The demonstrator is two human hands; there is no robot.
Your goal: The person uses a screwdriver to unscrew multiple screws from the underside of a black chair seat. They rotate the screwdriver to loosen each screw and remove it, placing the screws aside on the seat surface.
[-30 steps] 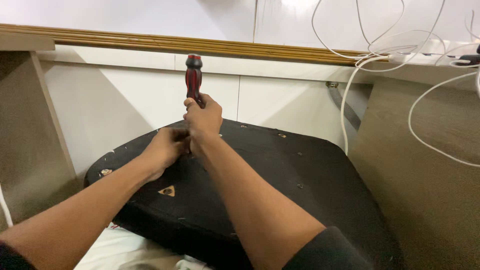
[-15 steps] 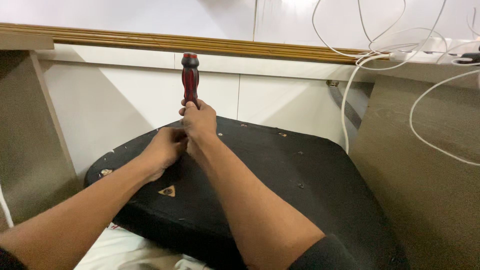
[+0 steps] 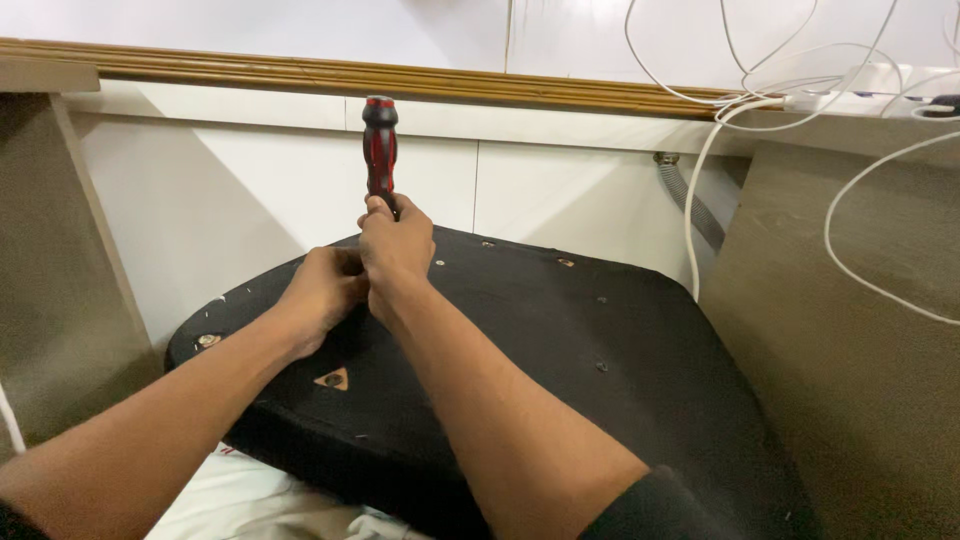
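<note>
The right hand (image 3: 398, 248) is closed around the lower part of a screwdriver (image 3: 380, 150) with a red and black handle. The fingers are clamped on it, and the handle stands upright above the fist. The tip of the tool is hidden behind the hand, so I cannot tell what it touches.

The left hand (image 3: 325, 290) is just beside the right one, touching it at the knuckles. Its fingers are curled together, but I cannot tell if they hold something, because they are hidden between the two hands.

Under both hands lies a large black panel (image 3: 560, 340) covered with fabric, with rounded corners. Several small screw heads (image 3: 566, 262) sit near its far edge, to the right of the fingers. A little triangular sticker (image 3: 333, 379) is on the panel, below the left wrist.

Behind the fingers there is a white wall with a wooden trim (image 3: 300, 75). Far to the right, white cables (image 3: 760, 100) hang down, and a grey corrugated hose (image 3: 690, 200) is below them.
</note>
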